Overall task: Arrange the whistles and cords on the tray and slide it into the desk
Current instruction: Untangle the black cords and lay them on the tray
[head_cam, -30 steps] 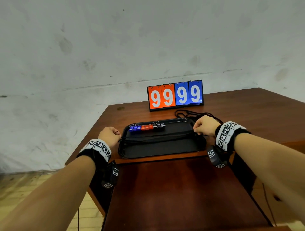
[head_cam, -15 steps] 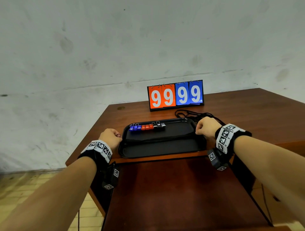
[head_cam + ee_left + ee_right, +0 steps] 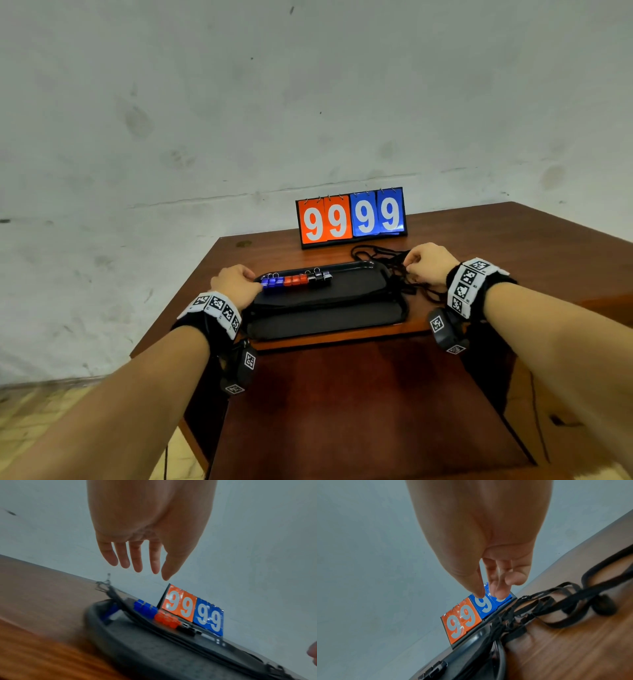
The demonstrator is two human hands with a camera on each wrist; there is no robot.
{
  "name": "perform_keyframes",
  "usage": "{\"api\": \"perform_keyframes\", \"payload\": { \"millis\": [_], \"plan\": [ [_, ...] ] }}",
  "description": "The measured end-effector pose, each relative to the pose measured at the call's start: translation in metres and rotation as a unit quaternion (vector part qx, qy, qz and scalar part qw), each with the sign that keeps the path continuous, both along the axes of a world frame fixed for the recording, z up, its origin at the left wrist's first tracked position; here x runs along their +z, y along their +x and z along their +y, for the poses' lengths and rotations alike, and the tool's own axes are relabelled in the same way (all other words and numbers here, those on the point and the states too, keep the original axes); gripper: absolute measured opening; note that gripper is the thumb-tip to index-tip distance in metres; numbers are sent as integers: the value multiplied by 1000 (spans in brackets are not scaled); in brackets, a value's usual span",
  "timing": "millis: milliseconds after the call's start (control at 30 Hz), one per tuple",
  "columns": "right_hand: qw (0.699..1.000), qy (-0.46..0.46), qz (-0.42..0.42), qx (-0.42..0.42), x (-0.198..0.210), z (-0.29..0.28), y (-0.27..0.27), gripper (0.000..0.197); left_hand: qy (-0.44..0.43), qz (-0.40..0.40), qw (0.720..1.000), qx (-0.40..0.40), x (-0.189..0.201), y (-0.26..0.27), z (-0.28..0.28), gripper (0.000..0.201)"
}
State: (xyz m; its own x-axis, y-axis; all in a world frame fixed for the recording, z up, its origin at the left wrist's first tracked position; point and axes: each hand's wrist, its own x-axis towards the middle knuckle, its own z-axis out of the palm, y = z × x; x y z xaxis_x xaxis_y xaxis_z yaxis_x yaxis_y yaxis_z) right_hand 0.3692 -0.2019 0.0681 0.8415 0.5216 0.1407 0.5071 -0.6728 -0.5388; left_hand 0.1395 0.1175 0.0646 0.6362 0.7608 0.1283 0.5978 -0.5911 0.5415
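A black tray [image 3: 325, 322] lies on the brown desk. Along its far rim stand blue whistles [image 3: 272, 281], red whistles [image 3: 296, 280] and black whistles [image 3: 320, 277] in one row. Black cords [image 3: 318, 300] lie stretched across the tray from side to side; their clip ends [image 3: 104, 584] stick out past its left rim. A loose tangle of cords [image 3: 556, 608] lies on the desk right of the tray. My left hand [image 3: 145, 572] hovers by the blue whistles with straight fingers, holding nothing. My right hand [image 3: 489, 596] hangs over the tangle, fingers loosely curled and empty.
A flip scoreboard [image 3: 351, 217] reading 9999 stands behind the tray, close to the wall. A lower dark brown board [image 3: 359, 411] juts toward me beneath the desk's front edge. The desk's left edge [image 3: 178, 301] runs just beyond my left hand.
Both hands have left the tray's ends and moved farther from me: the left to the blue whistles, the right over the loose cords. The stretched cords stay on the tray.
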Motion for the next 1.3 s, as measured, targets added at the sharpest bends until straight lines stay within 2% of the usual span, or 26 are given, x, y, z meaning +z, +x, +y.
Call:
{"api": "perform_keyframes", "payload": {
  "millis": [200, 500, 700, 933, 1033, 1100, 1167, 1300],
  "plan": [
    [1000, 12, 3, 5, 11, -32, 1, 14, -14, -43, 994, -104, 17, 42, -68, 10],
    [999, -23, 31, 32, 4, -67, 32, 30, -5, -21, 969, -245, 21, 137, -157, 14],
    [993, -85, 37, 67, -13, -65, 54, 32, 2, 50, 957, -285, 8, 189, -197, 19],
    [970, -205, 36, 124, -23, -44, 66, 46, 91, 144, 949, -264, -7, 223, -214, 14],
    [964, -234, 22, 123, -24, -36, 73, 49, 106, 186, 933, -288, -9, 234, -219, 13],
    [959, -254, 17, 124, -25, -32, 76, 41, 114, 206, 923, -304, -9, 238, -222, 12],
    [955, -267, 24, 128, -26, -29, 81, 22, 113, 209, 918, -317, -8, 241, -224, 14],
    [962, -244, 41, 119, -25, -35, 91, 2, 73, 232, 906, -348, -7, 247, -223, 18]
  ]
}}
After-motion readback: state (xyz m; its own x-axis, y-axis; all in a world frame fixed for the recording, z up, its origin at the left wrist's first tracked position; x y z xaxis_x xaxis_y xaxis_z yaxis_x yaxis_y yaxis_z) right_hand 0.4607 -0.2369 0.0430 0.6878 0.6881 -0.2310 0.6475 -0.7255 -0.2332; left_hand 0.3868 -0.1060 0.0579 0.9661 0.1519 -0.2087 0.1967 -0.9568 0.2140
